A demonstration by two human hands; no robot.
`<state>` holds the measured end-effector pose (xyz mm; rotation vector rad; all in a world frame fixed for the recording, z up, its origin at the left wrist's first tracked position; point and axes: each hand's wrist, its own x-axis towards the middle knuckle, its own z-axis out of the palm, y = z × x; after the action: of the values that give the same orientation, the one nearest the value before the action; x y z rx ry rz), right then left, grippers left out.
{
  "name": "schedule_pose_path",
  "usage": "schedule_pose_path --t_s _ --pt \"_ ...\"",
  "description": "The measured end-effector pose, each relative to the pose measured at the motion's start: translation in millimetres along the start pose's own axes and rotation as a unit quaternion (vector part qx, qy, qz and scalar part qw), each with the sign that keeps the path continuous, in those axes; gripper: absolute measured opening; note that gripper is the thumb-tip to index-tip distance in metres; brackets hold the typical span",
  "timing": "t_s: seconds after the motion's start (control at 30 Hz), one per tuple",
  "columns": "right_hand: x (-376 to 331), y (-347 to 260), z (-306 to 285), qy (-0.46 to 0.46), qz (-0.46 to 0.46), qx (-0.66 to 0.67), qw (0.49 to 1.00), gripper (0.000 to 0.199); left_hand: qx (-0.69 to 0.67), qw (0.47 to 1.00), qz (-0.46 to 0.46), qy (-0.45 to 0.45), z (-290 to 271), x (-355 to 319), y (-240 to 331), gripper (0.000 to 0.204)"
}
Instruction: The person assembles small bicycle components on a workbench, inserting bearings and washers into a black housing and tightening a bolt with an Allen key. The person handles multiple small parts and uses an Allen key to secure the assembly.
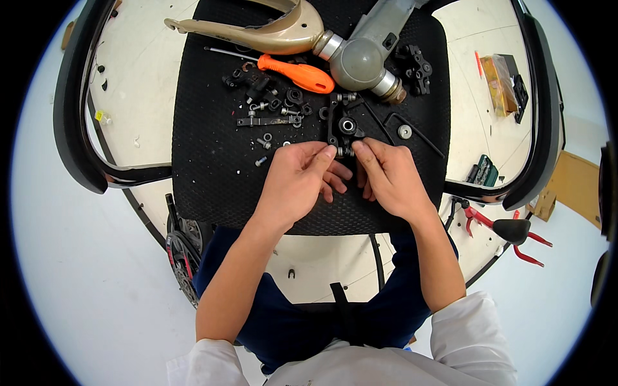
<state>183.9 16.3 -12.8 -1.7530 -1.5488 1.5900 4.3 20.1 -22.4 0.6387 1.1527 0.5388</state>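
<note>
1. The black linkage part [348, 133], with a round metal ring in its middle, is at the near half of the black chair seat [212, 180], between the fingertips of the two hands.
2. The left hand [299, 177] pinches the near left end of this part between thumb and forefinger; its other fingers are loosely bent in the air.
3. The right hand [394, 177] is gripping the near right end with thumb and bent forefinger — the contact below is hidden, so I cannot tell it exactly.
4. Just to the right of the part there are two black hex keys [421, 136], and between them lies a small silver disc [404, 132].
5. To the left, a dark flat bar [269, 121] lies among loose bolts [264, 142] and small black pieces.
6. Beyond these, a screwdriver [299, 73] with orange handle lies aslant, its tip to the left.
7. At the far side, a beige curved arm [273, 37] meets a grey tube joint [359, 63] — and a black clamp-like piece [418, 69] lies to its right.
8. On the floor at right are a green tool case [486, 172] and a red-armed stand [479, 217].
</note>
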Motion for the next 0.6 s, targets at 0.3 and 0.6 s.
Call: schedule_pose_path --t_s 0.3,0.6 --pt "1 6 4 0.037 -0.062 -0.065 0.995 0.021 0.002 1.000 0.002 -0.002 0 1 -1 0.031" --pt "-6 1 0 0.028 -0.090 0.003 0.996 0.014 -0.007 1.000 0.007 0.012 -4 1 1 0.030"
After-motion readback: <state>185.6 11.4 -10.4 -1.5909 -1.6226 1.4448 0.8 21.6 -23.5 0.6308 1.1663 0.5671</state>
